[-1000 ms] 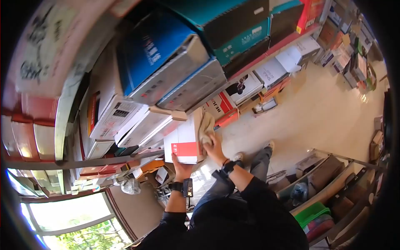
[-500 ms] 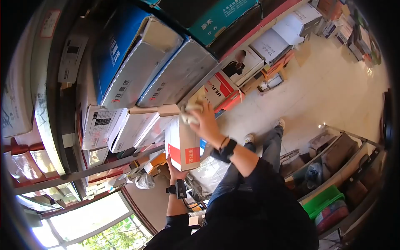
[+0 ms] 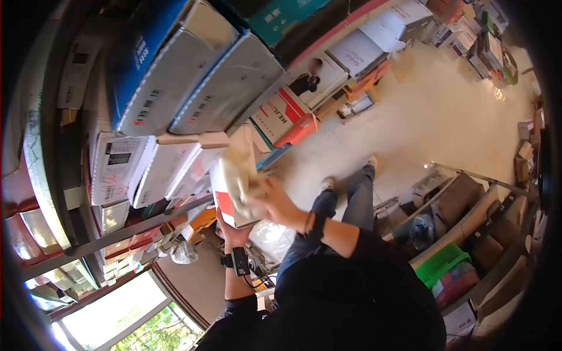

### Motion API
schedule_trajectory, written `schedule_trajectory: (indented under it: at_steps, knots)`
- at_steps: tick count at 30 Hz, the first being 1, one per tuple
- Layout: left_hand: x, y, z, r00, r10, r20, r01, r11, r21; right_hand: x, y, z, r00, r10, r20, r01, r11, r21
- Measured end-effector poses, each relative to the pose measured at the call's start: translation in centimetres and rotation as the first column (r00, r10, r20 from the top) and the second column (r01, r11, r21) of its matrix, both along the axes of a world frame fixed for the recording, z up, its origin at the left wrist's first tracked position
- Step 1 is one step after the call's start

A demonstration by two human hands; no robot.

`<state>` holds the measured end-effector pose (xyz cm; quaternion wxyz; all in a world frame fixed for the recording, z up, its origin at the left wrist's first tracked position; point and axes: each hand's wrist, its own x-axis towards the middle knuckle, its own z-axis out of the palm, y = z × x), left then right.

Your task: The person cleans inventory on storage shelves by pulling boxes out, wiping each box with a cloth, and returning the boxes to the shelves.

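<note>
My left hand (image 3: 234,229) grips the lower end of a white and red cardboard box (image 3: 223,203) beside the shelf. A pale cloth (image 3: 239,181), blurred by motion, lies over the side of that box. My right hand (image 3: 280,203) is closed on the cloth and presses it against the box. Part of the box's red label is hidden behind the cloth and hand. To the left of the box, several white cartons (image 3: 157,169) stand side by side on the shelf.
Large blue and grey boxes (image 3: 199,76) are stacked above the white cartons. A red and white box (image 3: 282,117) sits farther along. On the right, a rack holds a green bin (image 3: 443,264). My shoes (image 3: 328,185) are on the tiled floor (image 3: 404,128).
My right hand has moved the cloth down from the box's upper end over its side, covering much of the red label. The whole view has shifted slightly.
</note>
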<state>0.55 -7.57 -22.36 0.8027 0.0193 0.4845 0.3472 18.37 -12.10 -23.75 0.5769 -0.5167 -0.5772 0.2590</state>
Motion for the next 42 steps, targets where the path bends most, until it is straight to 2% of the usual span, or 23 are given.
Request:
schedule_trajectory:
  at_steps: [2, 4, 6, 7, 8, 10, 11, 13, 15, 16, 18, 21, 25, 27, 28, 29, 31, 35, 36, 37, 39, 40, 42]
  knots:
    - [0.6, -0.5, -0.1, 1.000, 0.005, 0.014, -0.005, 1.000, -0.001, 2.0, 2.8, -1.0, 0.981, -0.184, -0.066, 0.181, 0.982, -0.055]
    - [1.8, -0.8, 0.4, 0.991, -0.113, -0.068, 0.121, 0.983, 0.136, 2.7, 3.6, -2.2, 0.957, -0.274, -0.100, 0.263, 0.959, -0.104]
    - [1.7, -1.1, 0.0, 0.988, -0.110, -0.105, 0.124, 0.982, 0.141, 1.7, 3.2, -4.1, 0.861, -0.371, -0.349, 0.305, 0.924, -0.231]
    - [1.5, -1.0, -0.3, 0.984, -0.098, -0.146, 0.121, 0.981, 0.155, 0.9, 1.7, -5.0, 0.829, -0.291, -0.478, 0.133, 0.932, -0.336]
    - [1.1, -1.0, -0.6, 0.982, -0.096, -0.166, 0.126, 0.976, 0.180, -0.7, 0.0, -6.6, 0.838, -0.306, -0.452, 0.143, 0.922, -0.360]
    - [0.8, -0.8, -0.3, 0.971, -0.125, -0.205, 0.166, 0.966, 0.198, -0.3, -3.6, -6.5, 0.883, -0.041, -0.467, -0.127, 0.938, -0.321]
    - [0.8, -0.7, -0.2, 0.958, -0.142, -0.250, 0.198, 0.956, 0.215, 0.3, -5.0, -6.8, 0.822, 0.095, -0.561, -0.357, 0.855, -0.377]
    - [0.9, -0.7, 0.0, 0.948, -0.152, -0.281, 0.222, 0.946, 0.234, 0.8, -6.4, -8.3, 0.850, 0.104, -0.516, -0.336, 0.862, -0.380]
    - [0.9, -0.5, 0.0, 0.947, -0.171, -0.272, 0.245, 0.933, 0.266, 3.2, -6.4, -4.8, 0.805, -0.230, -0.547, -0.206, 0.756, -0.621]
    - [0.9, -0.6, 0.0, 0.948, -0.160, -0.275, 0.236, 0.933, 0.271, 3.1, -6.1, -7.4, 0.844, -0.280, -0.457, -0.023, 0.833, -0.553]
    - [1.6, -1.2, 0.3, 0.909, -0.131, -0.395, 0.275, 0.902, 0.332, 4.5, -4.8, -5.8, 0.820, -0.429, -0.379, 0.241, 0.859, -0.451]
    - [3.8, -2.1, 1.6, 0.802, 0.063, -0.594, 0.252, 0.866, 0.432, 5.9, -3.2, -4.4, 0.708, -0.415, -0.571, 0.174, 0.886, -0.429]
    - [4.7, -2.3, 0.6, 0.795, 0.062, -0.604, 0.263, 0.861, 0.435, 4.9, -0.6, -6.0, 0.620, -0.389, -0.681, 0.106, 0.902, -0.419]
    - [5.6, -2.3, 0.0, 0.811, 0.111, -0.574, 0.207, 0.864, 0.460, 5.3, 0.2, -5.3, 0.596, -0.459, -0.659, 0.217, 0.882, -0.419]
    - [6.0, -2.2, -0.4, 0.822, 0.146, -0.550, 0.164, 0.865, 0.474, 5.7, -0.3, -4.9, 0.503, -0.476, -0.721, 0.106, 0.863, -0.495]
    - [6.5, -2.1, -0.9, 0.825, 0.150, -0.545, 0.158, 0.865, 0.477, 6.0, -0.7, -4.4, 0.509, -0.472, -0.719, 0.106, 0.864, -0.492]
    - [7.4, -2.0, -1.7, 0.701, 0.231, -0.675, 0.374, 0.686, 0.624, 6.5, -1.5, -3.9, 0.527, -0.504, -0.684, -0.034, 0.792, -0.610]
    - [9.8, -1.2, -1.2, 0.591, 0.240, -0.770, 0.520, 0.616, 0.592, 6.4, -0.8, -6.2, 0.536, -0.513, -0.670, 0.052, 0.813, -0.580]
    - [10.3, -0.9, -1.4, 0.588, 0.267, -0.763, 0.549, 0.561, 0.620, 6.2, 0.0, -9.8, 0.758, -0.528, -0.384, 0.275, 0.791, -0.546]
    - [10.8, -0.8, -1.4, 0.522, 0.311, -0.794, 0.642, 0.470, 0.606, 6.2, 0.7, -9.8, 0.765, -0.561, -0.316, 0.347, 0.773, -0.531]
    - [13.7, -0.9, 2.3, 0.725, 0.143, -0.674, 0.489, 0.581, 0.650, 7.3, 1.8, -8.8, 0.732, -0.486, -0.477, 0.213, 0.828, -0.518]
    - [13.7, -0.4, 1.2, 0.729, 0.154, -0.668, 0.483, 0.576, 0.660, 8.1, 2.2, -8.0, 0.737, -0.478, -0.477, 0.212, 0.835, -0.508]
    - [13.4, 0.4, -1.0, 0.390, 0.421, -0.819, 0.781, 0.319, 0.537, 9.7, 2.2, -5.2, 0.655, -0.475, -0.588, 0.089, 0.821, -0.564]
